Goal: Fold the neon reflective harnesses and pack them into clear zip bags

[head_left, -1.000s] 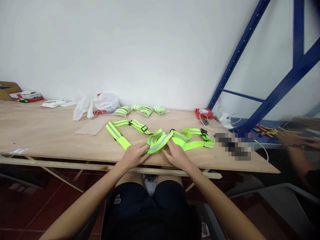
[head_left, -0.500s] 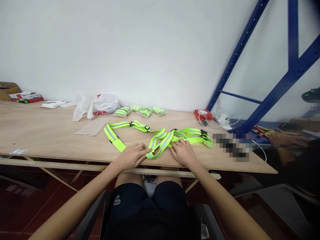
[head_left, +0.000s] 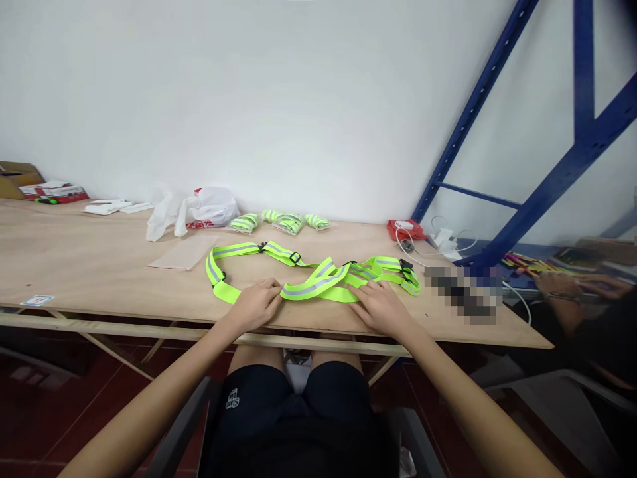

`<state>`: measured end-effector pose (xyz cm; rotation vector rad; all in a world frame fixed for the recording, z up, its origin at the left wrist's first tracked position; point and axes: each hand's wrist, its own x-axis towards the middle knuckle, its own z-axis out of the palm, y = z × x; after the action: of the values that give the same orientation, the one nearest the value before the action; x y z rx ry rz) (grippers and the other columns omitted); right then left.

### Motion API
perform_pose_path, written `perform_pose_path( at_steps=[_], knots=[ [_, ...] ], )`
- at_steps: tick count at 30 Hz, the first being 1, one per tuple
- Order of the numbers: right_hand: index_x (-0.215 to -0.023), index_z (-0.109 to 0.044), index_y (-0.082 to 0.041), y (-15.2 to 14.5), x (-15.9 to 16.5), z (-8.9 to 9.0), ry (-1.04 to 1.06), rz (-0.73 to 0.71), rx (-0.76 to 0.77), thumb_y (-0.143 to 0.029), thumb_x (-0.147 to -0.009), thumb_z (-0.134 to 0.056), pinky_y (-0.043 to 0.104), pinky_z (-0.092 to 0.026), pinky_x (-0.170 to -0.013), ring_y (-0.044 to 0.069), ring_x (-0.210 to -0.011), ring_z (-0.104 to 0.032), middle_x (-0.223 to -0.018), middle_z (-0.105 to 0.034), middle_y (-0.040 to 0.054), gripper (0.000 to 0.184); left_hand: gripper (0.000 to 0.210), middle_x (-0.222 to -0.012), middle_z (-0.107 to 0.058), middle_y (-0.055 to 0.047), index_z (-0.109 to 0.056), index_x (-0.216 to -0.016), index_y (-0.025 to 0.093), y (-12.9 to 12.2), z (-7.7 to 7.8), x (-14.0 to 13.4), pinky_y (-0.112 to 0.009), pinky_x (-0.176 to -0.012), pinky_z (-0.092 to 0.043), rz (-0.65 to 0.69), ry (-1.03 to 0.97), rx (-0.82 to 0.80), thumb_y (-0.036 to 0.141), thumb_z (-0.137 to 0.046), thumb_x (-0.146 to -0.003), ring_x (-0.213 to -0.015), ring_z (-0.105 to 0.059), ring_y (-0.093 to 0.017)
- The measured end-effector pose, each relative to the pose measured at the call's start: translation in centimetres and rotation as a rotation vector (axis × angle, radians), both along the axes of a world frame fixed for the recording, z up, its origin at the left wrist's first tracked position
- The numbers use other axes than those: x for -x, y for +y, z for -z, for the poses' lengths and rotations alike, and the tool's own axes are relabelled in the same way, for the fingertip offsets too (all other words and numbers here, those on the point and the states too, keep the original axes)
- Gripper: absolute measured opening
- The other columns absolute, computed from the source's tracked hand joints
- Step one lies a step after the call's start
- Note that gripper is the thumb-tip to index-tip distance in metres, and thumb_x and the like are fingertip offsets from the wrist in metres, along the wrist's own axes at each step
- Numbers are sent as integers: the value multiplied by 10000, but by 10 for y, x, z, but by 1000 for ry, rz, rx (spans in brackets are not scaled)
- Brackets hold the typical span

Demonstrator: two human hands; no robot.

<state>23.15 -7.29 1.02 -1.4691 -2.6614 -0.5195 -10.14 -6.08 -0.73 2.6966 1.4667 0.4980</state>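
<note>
The left hand (head_left: 256, 307), just below the middle of the frame, has its thumb and fingers drawn together on the near edge of a yellow-green reflective strap harness (head_left: 318, 285). The right hand (head_left: 382, 308), a little right of centre, lays bent fingers over another stretch of it; whether they grip or only press, I cannot tell. The harness spreads across the centre of the wooden table (head_left: 99, 265), one loop reaching left past the left hand, the tangled part with black buckles lying right. Above its left loop is a flat clear bag (head_left: 182, 254). Farther up, along the wall, sit packed strap bundles (head_left: 287, 222) and, left of them, a white plastic bag (head_left: 215, 204). A red-and-white box (head_left: 54, 193) is at the left; a blue metal rack (head_left: 470, 116) slants through the upper right. Another person's hands (head_left: 560, 287), blurred, show at the right edge.
</note>
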Motion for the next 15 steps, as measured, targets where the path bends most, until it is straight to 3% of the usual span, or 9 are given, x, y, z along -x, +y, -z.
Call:
perform_pose_path(
  at_steps=[3,6,10,15],
  knots=[
    [-1211,-675,-149,5,2,-9,-14,60,78,-330,-1004,-459,367,-371,-799,255,-921,-619,-1020,-719,128,350,347,-1111,-666,-92,-709,-1033,177,0,2,0,-364,-859,-501,39,1,-19,232,-369,-991,-986,-635,-246],
    [-1114,-705,-170,15,3,-13,-15,21,73,-322,-980,-498,368,-394,-836,275,-1013,-605,-1098,-685,144,291,344,-1114,-661,-101,-719,-1070,174,-2,2,1,-369,-865,-499,91,7,-53,237,-390,-994,-986,-623,-247],
    [-1226,-661,-182,32,-6,-12,101,-7,41,-314,-959,-512,423,-402,-963,311,-1221,-527,-1354,-590,154,333,355,-1123,-660,-104,-707,-1168,205,-6,1,1,-401,-868,-495,129,54,-113,252,-398,-1001,-974,-609,-258],
    [-1304,-595,-189,34,-27,3,244,81,60,-286,-927,-527,432,-425,-977,298,-1186,-584,-1307,-647,135,395,379,-1189,-659,-108,-644,-1291,227,-16,2,1,-414,-860,-489,107,133,-151,236,-414,-990,-1034,-605,-278]
  ],
)
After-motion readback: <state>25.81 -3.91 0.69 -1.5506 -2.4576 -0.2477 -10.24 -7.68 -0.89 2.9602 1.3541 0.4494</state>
